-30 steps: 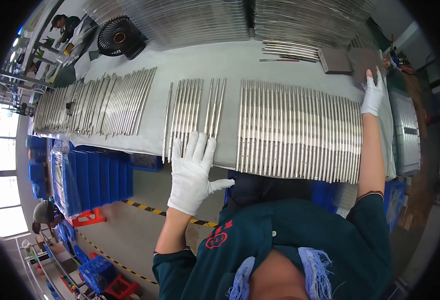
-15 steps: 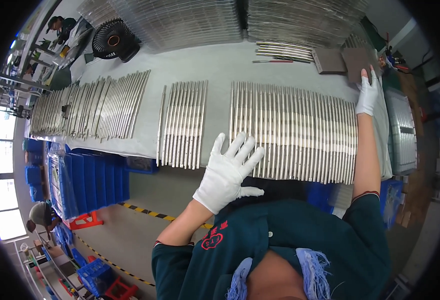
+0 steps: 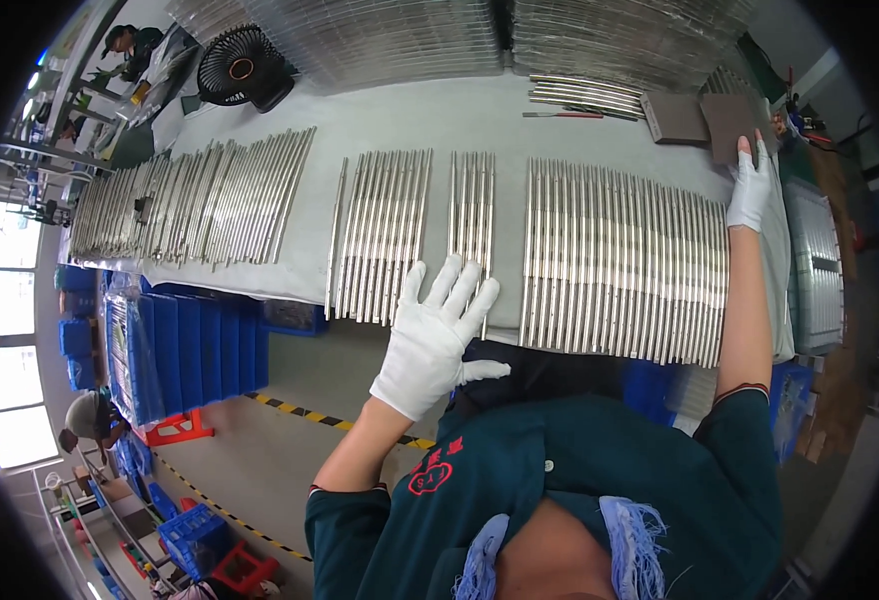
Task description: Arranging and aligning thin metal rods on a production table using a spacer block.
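Observation:
My left hand (image 3: 435, 335), in a white glove, has its fingers spread and stretched over the lower ends of a small group of slim silver metal rods (image 3: 472, 200). The thumb points right, toward my body side of the table edge. Another row of rods (image 3: 385, 205) stands left of that group, and a wide row (image 3: 625, 260) stands right of it. My right hand (image 3: 750, 190), also gloved with one bare fingertip, reaches to the far right. Its stretched fingers touch the near edge of a brown slab (image 3: 730, 122); no grip around it shows.
A long row of rods (image 3: 195, 205) lies at the left. Behind are a black fan (image 3: 243, 70), stacked clear plastic trays (image 3: 390, 45), loose rods (image 3: 585, 95) and a brown block (image 3: 675, 118). Blue crates (image 3: 200, 345) stand below the table. Another person (image 3: 132, 50) is at far left.
A small group of rods has separated from the wide row and moved left with my left hand, leaving a gap. The whole view has shifted slightly. My right hand stays by the brown slab.

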A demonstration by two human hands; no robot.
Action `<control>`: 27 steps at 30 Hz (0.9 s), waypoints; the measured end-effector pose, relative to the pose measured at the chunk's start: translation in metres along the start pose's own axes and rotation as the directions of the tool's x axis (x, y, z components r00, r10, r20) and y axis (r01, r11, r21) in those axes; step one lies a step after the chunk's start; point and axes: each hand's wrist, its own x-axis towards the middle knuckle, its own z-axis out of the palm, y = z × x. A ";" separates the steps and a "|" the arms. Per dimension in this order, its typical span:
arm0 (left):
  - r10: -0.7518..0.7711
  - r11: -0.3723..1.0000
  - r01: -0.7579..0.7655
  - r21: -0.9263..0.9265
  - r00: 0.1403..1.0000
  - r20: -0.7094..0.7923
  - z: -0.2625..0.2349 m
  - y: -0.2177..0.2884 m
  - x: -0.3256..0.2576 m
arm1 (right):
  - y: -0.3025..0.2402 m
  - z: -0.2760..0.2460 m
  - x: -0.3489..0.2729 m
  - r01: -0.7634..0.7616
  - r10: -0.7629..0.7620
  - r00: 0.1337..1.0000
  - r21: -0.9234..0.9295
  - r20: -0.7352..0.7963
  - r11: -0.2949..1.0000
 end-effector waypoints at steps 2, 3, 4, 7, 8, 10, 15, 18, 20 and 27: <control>0.039 0.999 -0.038 -0.029 0.999 0.018 0.002 0.006 0.005 | -0.004 0.000 -0.002 -0.013 0.013 1.000 0.007 0.000 1.000; 0.059 0.997 -0.058 -0.044 0.998 0.026 0.003 0.009 0.007 | -0.006 0.000 -0.003 -0.024 0.024 1.000 0.017 -0.008 1.000; 0.087 0.995 -0.086 -0.058 0.996 0.017 0.005 0.013 0.010 | -0.009 0.000 -0.004 -0.004 0.005 1.000 0.008 -0.008 1.000; 0.150 0.985 -0.148 -0.094 0.989 0.013 0.009 0.021 0.015 | -0.017 0.000 -0.008 -0.007 0.007 1.000 0.029 -0.015 1.000; 0.155 0.982 -0.152 -0.115 0.988 0.017 0.009 0.023 0.016 | -0.019 0.001 -0.009 -0.046 0.047 0.999 0.070 -0.020 0.996; 0.150 0.984 -0.145 -0.108 0.988 0.037 0.009 0.023 0.016 | -0.023 0.001 -0.010 -0.087 0.090 0.996 0.125 -0.018 0.988; 0.073 0.997 -0.072 -0.020 0.993 0.089 -0.001 0.012 0.004 | -0.026 0.001 -0.011 -0.120 0.126 0.992 0.158 -0.024 0.980; -0.030 0.999 0.028 0.019 0.997 0.069 -0.010 0.001 -0.007 | -0.026 -0.001 -0.010 -0.094 0.096 0.995 0.121 -0.012 0.988; -0.032 0.997 0.031 0.068 0.999 0.014 -0.011 -0.001 -0.006 | -0.026 -0.001 -0.011 -0.102 0.105 0.994 0.125 -0.015 0.987; 0.133 0.990 -0.132 -0.046 0.991 0.004 0.006 0.017 0.027 | -0.029 0.003 -0.014 -0.095 0.102 0.994 0.143 -0.040 0.985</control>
